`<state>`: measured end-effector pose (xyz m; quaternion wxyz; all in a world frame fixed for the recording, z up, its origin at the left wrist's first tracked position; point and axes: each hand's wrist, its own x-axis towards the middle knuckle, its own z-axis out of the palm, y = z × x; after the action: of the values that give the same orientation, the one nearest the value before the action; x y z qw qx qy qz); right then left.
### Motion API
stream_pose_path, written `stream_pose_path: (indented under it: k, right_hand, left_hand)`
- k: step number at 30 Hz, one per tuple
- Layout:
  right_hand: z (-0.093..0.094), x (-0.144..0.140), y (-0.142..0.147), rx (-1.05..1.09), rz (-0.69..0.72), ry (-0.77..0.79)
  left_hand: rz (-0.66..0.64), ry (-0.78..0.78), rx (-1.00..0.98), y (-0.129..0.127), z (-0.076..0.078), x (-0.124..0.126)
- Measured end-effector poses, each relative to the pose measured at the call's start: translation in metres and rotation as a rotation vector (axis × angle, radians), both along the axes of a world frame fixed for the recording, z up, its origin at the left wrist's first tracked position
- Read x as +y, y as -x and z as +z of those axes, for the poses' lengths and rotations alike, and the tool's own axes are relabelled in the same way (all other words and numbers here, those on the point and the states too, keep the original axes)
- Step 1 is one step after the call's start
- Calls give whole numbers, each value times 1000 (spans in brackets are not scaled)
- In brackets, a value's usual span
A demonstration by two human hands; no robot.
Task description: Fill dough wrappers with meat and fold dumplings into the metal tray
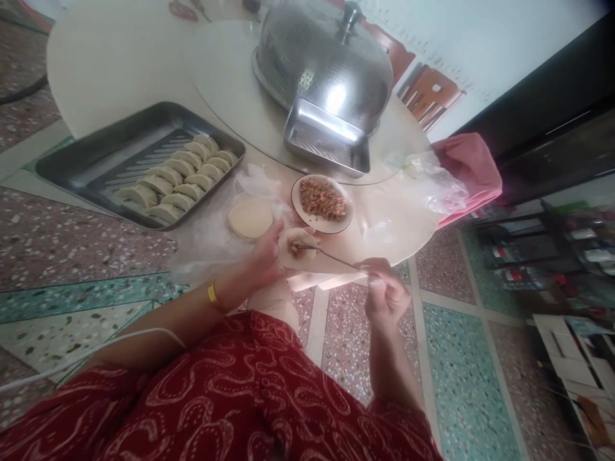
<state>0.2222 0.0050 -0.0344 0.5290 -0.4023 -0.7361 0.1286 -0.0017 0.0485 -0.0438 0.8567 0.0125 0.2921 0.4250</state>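
Note:
My left hand (266, 259) holds a round dumpling wrapper (286, 255) near the table's front edge, with a small heap of minced filling on it. In my right hand (384, 291), the fingers pinch the handle of a spoon (336, 258), whose tip touches the filling on the wrapper. Just beyond lies a plate (298, 214) of minced filling (323, 198). A stack of round wrappers (250, 218) rests on a crumpled plastic sheet (202, 246), beside my left hand. Folded dumplings (166, 175) sit in rows in a dark metal tray (96, 147) at the left.
A small metal tray (317, 157) leans by a large perforated steel dome lid (321, 70) on the round table (120, 57). Clear plastic bags (435, 182) and a pink cloth (473, 169) are at the table's right edge. Shelves (528, 256) stand at the far right.

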Motion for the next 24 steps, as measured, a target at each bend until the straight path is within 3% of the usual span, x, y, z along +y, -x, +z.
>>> stream_pose_path:
  k: [7, 12, 18, 24]
  right_hand:
    - [8, -7, 3, 16, 22, -59]
    - [16, -8, 12, -118, 154, -163]
    - [17, -14, 13, -169, 104, -197]
    - [21, -11, 16, -198, 169, -247]
  left_hand:
    - [-26, -15, 10, 5, 7, -8]
    - [-23, 13, 39, 9, 11, -14]
    - [-27, 0, 20, 12, 12, -18]
    - [-32, -33, -12, 11, 12, -19]
